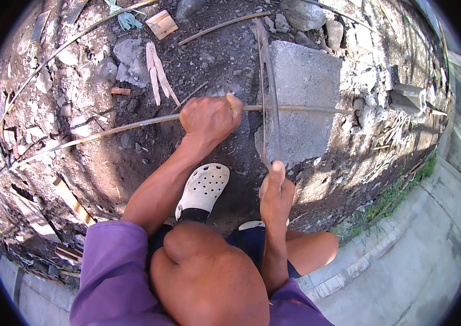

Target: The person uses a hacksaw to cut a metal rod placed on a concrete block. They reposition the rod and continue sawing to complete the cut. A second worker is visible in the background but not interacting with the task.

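My left hand (209,118) is closed around a long thin bamboo strip (105,132) that runs from the far left across a grey concrete block (306,92). My right hand (275,191) grips the handle of a long blade (268,81). The blade points away from me and crosses the strip on the block's left edge. I am crouching, with my knees at the bottom of the view and a white clog (204,190) on my foot between the arms.
Bare dark soil with stones, rubble and bamboo offcuts (157,73) surrounds the block. More thin bamboo strips (222,24) lie beyond. A grey paved kerb (404,261) with a strip of grass runs along the right.
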`<state>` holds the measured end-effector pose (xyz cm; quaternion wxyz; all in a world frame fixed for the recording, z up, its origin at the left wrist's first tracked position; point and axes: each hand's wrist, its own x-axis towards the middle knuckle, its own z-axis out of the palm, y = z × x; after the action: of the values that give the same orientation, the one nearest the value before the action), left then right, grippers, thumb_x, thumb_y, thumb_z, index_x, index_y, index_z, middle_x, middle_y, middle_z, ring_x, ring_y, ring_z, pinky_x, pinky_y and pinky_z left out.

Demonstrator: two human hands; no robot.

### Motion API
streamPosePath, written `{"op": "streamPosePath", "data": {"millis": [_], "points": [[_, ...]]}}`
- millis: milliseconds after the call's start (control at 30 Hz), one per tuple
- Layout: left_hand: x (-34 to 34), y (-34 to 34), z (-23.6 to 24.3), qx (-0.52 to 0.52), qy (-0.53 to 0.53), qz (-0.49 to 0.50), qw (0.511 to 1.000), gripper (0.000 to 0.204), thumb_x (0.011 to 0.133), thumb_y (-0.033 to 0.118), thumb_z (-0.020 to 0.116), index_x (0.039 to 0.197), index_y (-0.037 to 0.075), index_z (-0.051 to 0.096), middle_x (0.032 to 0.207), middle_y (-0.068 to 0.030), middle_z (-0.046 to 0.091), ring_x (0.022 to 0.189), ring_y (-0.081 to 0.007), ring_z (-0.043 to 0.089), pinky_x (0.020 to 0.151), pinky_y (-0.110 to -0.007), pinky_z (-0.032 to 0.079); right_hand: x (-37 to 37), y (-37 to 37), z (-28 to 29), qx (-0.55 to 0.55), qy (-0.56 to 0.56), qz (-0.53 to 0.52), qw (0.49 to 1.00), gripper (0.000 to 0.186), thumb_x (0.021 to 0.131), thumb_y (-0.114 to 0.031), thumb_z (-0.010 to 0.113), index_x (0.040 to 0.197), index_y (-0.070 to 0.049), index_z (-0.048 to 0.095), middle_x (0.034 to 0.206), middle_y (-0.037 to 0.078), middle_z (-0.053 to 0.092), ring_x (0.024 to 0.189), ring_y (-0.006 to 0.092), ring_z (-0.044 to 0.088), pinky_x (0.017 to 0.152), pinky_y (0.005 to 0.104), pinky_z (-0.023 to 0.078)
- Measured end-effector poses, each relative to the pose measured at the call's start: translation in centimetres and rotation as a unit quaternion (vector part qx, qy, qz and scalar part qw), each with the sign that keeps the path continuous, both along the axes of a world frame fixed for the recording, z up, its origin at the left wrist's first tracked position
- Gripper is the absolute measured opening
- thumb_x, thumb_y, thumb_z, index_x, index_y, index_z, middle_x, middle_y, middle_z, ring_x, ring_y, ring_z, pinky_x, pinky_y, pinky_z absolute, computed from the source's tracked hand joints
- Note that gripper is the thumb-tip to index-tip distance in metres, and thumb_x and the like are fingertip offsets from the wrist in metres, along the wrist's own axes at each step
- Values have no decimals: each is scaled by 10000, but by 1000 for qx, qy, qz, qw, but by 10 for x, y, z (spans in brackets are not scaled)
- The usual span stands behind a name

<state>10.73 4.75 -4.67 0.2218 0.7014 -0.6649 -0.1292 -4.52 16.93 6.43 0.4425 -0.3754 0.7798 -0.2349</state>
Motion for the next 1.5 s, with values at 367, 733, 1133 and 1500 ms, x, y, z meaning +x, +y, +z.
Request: {"op": "streamPosePath", "data": {"millis": [367,733,1133,1500], "points": [[-1,4,-6,-31,16,-7,999,470,943,272,597,532,63,687,483,-179,597,393,-364,601,428,-469,499,1,95,82,91,-39,-64,993,626,1118,-470,473,678,-25,462,622,-24,416,607,70,369,537,314,290],[5,-9,5,9,-4,-14,1000,506,963,318,567,560,49,714,506,-202,620,428,-370,641,441,-485,520,-17,64,-3,-4,-5,15,1000,654,1118,-505,451,687,-14,474,612,-8,409,593,104,382,537,349,301],[2,-8,9,16,-9,6,1000,495,951,313,578,555,48,713,512,-204,620,436,-377,642,451,-480,521,-2,-54,-32,-31,18,32,999,774,1076,-671,395,568,-87,383,531,-15,376,514,111,387,504,353,291],[0,-4,-5,-56,-19,11,998,443,877,237,640,464,78,637,453,-147,584,345,-301,564,421,-413,488,0,43,82,110,-19,-47,993,638,1124,-463,459,687,2,475,588,-9,395,578,88,364,519,339,289]]}}
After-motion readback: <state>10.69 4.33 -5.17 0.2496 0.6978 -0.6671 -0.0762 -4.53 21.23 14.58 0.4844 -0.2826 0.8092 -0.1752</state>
